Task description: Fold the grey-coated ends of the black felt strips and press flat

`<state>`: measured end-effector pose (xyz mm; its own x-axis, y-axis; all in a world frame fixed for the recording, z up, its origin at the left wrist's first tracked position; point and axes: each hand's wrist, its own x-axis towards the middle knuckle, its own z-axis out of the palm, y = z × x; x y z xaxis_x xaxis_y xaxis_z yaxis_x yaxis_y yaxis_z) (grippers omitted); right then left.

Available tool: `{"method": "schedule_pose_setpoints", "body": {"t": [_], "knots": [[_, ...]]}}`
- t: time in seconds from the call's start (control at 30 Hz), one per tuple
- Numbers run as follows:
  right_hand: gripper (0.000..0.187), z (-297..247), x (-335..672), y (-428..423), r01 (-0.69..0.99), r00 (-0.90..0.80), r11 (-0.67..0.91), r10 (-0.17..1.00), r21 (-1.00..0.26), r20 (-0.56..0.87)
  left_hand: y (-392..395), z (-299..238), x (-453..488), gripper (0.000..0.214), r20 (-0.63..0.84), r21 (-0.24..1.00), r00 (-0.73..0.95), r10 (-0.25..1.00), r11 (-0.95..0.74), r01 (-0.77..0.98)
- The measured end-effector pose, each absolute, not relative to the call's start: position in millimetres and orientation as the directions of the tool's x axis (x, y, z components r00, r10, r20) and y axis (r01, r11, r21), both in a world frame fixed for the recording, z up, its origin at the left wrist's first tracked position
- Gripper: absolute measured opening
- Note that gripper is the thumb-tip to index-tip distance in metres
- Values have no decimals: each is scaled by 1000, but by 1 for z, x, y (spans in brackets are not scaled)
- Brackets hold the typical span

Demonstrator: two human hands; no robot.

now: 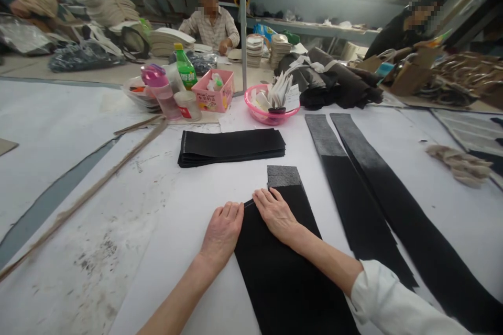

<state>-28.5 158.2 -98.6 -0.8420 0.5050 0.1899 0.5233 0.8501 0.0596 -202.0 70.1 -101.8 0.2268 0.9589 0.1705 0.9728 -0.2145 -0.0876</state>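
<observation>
A wide black fabric strip (pixel 286 256) lies in front of me, its far end showing a grey, rougher band (pixel 283 176). My left hand (pixel 225 230) grips the strip's left corner, fingers curled and pressed together at the edge. Just to its right, my right hand (pixel 275 215) pinches the same edge, with the fingertips bent over it and the palm resting on the cloth. A narrow pale line runs along the edge between both hands. The undersides of the fingers are hidden. Beyond the hands sits a stack of folded black strips (pixel 233 145).
Two long black strips (pixel 353 193) lie to the right, beside a crumpled beige cloth (pixel 459 164). At the back stand a pink basket (pixel 271 115), a pink box (pixel 215 95), a green bottle (pixel 184 68) and dark fabric (pixel 334 81). Other people sit beyond the table.
</observation>
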Motion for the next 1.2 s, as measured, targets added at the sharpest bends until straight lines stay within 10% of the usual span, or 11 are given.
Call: {"method": "schedule_pose_setpoints", "body": {"t": [0.6,1.2], "knots": [[34,-86,-27,164,568,-809,817,576,-98,113,22,-113,-233,40,271,-131,136,953,-104,986],[17,-44,-70,200,548,-828,651,510,-525,-232,25,-99,-231,30,338,558,-216,916,-11,830]]}}
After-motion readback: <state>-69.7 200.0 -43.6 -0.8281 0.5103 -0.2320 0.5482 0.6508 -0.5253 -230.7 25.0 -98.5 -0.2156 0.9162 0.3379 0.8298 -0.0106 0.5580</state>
